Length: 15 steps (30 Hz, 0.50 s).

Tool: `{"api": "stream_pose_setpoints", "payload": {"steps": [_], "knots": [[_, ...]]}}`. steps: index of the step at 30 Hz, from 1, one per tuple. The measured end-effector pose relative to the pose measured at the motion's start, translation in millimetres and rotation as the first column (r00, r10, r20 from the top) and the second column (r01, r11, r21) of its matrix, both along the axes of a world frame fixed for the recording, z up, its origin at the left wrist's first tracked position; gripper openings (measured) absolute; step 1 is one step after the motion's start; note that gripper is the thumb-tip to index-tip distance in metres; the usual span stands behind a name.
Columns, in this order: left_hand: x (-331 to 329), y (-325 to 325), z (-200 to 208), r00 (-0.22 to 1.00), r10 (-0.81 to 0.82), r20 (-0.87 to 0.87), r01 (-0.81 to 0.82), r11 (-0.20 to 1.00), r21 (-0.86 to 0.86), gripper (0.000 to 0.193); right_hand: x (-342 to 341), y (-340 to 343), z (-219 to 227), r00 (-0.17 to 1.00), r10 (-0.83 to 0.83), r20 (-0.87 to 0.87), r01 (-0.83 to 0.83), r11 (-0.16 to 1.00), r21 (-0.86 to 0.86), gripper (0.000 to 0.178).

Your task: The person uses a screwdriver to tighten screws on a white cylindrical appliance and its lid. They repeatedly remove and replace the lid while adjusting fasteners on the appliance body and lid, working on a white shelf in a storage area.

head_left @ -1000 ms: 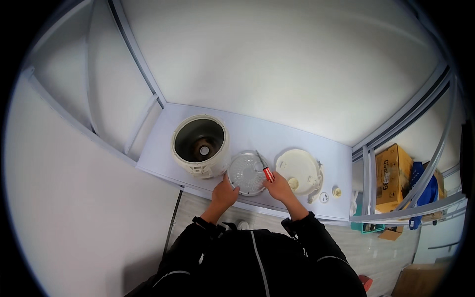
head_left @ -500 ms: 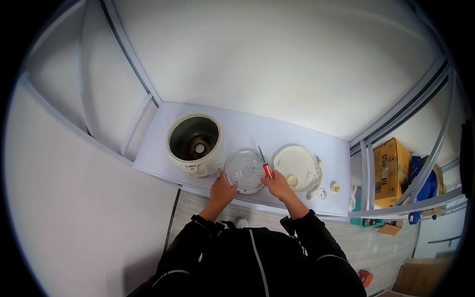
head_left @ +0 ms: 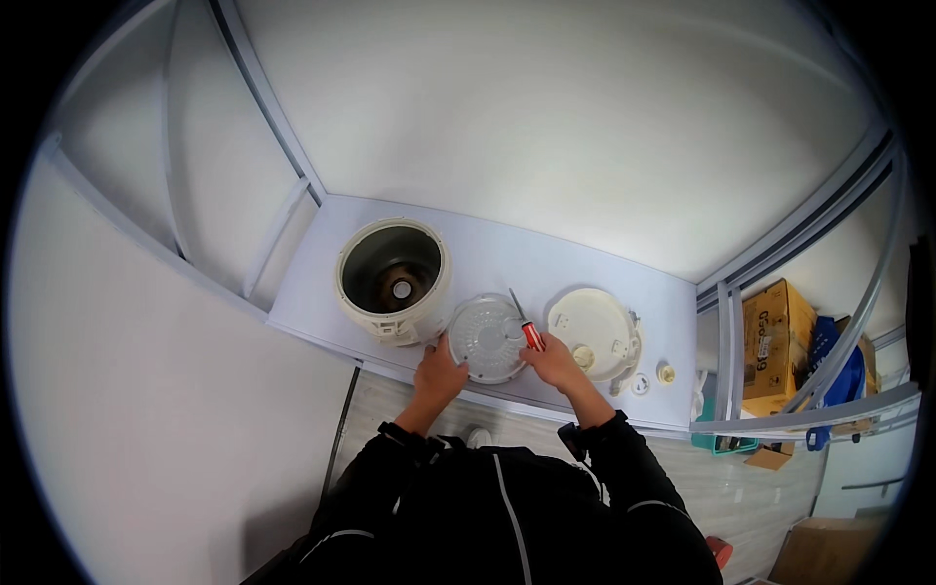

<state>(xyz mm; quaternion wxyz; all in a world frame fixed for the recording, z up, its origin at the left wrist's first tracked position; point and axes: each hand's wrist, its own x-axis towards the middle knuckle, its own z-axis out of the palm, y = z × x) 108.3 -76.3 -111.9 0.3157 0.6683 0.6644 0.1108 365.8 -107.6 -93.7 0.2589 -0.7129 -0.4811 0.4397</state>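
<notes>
I had the left hand [head_left: 441,372] partly closed on the near-left edge of the grey ribbed disc [head_left: 478,336], thumb on top; I could not tell how its fingers sat underneath. The right hand [head_left: 553,361] was curled around the red-handled screwdriver [head_left: 531,336], its shaft pointing away from me by the disc's right side. The disc was at the near edge of the table [head_left: 507,249], hemmed in: the deep cream pot [head_left: 390,327] stood upright just beside it on the left, and the round cream cover [head_left: 606,317] lay close on the right, a small yellowish cup [head_left: 583,357] at its near side. Farther right I saw a white ring [head_left: 640,384] and a yellowish fitting [head_left: 666,372]. Beyond a grey frame post [head_left: 728,351] stood a brown carton [head_left: 765,341].
</notes>
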Motion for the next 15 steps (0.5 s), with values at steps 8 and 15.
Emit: {"api": "stream_pose_setpoints", "payload": {"steps": [8,15], "knots": [[-7.9,-4.5,-4.1,0.998,0.006,0.070,-0.009,0.999,0.044,0.083,9.4,-3.8,-15.6,0.990,-0.056,-0.129,0.055,0.998,-0.012,0.034],[-4.1,-4.0,33.2,0.986,-0.036,0.162,0.023,0.996,0.086,0.081,12.4,-17.2,34.1,0.966,-0.107,-0.234,0.116,0.993,0.028,0.031]]}}
